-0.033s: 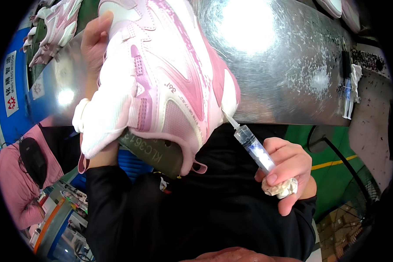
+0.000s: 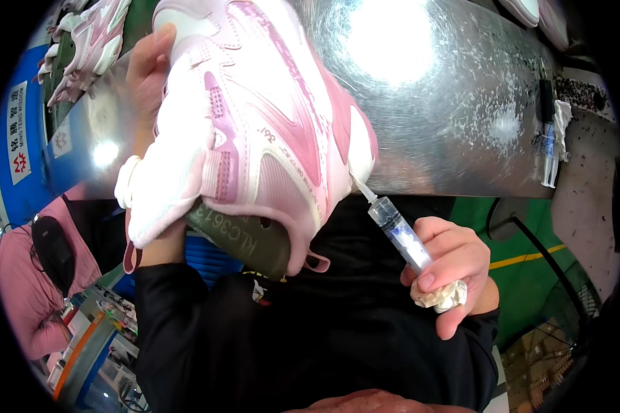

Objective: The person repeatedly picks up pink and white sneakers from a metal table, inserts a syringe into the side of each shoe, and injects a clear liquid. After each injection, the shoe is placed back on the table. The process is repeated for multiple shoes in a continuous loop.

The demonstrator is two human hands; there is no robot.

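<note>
A pink and white sneaker is held up in front of me, its heel collar toward me. A dark green shoe last sticks out of its opening. My left hand is closed around the far left side of the sneaker; most of its fingers are hidden behind it. My right hand grips a clear syringe, whose pale tapered tip touches the edge between the sneaker's upper and its sole near the heel. A crumpled whitish wad sits in the same hand, at the syringe's rear end.
The scratched metal table spreads beyond the sneaker. At its right end lie a dark pen-like tool and another syringe. More sneakers stand far left. A person in pink is at left; a fan stands lower right.
The sneaker and my right hand with the syringe have shifted very slightly to the left. Both grips and the tip's contact with the sneaker stay the same.
</note>
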